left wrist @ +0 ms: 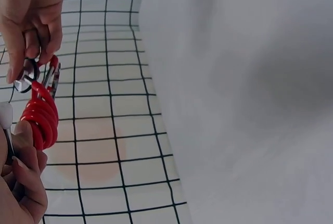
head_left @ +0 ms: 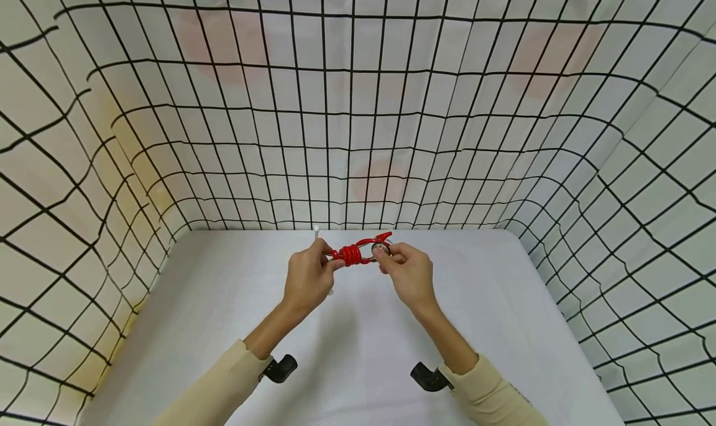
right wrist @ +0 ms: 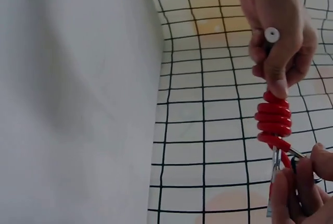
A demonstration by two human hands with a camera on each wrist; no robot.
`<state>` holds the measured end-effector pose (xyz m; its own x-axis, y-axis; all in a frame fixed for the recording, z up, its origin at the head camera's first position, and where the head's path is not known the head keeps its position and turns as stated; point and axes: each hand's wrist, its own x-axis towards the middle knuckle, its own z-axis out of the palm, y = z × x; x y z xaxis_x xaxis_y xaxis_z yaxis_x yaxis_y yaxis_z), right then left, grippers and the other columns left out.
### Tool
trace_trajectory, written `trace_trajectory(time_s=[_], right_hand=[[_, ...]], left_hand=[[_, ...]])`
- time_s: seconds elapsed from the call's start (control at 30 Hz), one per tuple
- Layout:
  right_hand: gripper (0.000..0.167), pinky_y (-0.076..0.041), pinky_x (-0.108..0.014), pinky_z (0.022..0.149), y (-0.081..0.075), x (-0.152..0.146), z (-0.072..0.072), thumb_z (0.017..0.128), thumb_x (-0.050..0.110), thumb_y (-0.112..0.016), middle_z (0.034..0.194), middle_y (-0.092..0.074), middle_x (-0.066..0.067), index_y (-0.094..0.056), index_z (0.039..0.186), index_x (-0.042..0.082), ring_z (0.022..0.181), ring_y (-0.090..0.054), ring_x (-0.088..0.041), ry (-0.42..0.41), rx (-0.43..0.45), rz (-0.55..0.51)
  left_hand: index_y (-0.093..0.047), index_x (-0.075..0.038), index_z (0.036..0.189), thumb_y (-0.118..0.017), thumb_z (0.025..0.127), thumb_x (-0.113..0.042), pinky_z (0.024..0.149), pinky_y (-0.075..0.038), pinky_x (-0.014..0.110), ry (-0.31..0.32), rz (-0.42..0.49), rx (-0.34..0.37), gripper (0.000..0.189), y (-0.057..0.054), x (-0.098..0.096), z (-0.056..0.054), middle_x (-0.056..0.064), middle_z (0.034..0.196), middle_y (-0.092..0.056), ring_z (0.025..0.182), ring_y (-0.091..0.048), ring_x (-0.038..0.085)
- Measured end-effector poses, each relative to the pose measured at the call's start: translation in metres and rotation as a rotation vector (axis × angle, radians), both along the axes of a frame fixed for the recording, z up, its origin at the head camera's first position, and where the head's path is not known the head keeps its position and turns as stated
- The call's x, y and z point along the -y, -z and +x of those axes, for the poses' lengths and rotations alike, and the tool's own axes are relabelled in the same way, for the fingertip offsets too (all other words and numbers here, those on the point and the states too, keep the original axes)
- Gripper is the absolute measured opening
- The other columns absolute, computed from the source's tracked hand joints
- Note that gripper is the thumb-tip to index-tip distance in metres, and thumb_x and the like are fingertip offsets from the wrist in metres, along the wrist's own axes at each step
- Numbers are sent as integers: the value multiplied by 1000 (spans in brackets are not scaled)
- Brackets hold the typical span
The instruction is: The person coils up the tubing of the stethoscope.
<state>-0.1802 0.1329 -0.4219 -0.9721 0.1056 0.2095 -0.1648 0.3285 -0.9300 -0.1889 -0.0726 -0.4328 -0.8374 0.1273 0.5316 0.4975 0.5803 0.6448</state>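
A red coiled cord [head_left: 351,255] is stretched between the two hands, above the white table. My left hand [head_left: 307,275] pinches its left end with thumb and fingers. A thin rod with a white tip [head_left: 316,229] sticks up from that same hand; the white end [right wrist: 271,35] also shows in the right wrist view. My right hand [head_left: 411,273] pinches a small round metal piece with a dark rim [head_left: 381,250] at the cord's other end. Beside it, a red-covered tip [head_left: 383,236] points up and right. Shiny metal parts [right wrist: 276,164] run alongside below the coil, partly hidden by the right fingers.
A white-covered table [head_left: 358,351] lies under the hands. Black wire mesh [head_left: 352,112] stands at the back and both sides, with pale cloth behind it. Dark curved devices [head_left: 281,369] are fixed at both cuffs.
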Motion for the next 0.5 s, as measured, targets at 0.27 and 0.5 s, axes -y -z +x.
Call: trace_trajectory(time_s=[0.27, 0.5], right_hand=[[43, -49, -31, 66, 10, -7, -6, 82, 34, -86, 86, -63, -10, -60, 103, 6, 82, -59, -26, 92, -63, 73], [36, -52, -31, 78, 10, -13, -11, 86, 34, -83, 91, -65, -7, -67, 101, 6, 88, -61, -23, -31, 205, -23]], left_hand=[[-65, 3, 92, -81, 85, -6, 40, -36, 21, 0, 16, 25, 20, -4, 0, 1, 4, 57, -60, 42, -41, 8], [-66, 3, 91, -80, 85, -5, 40, -35, 21, -4, 14, 39, 18, 0, 2, 1, 3, 57, -60, 42, -41, 7]])
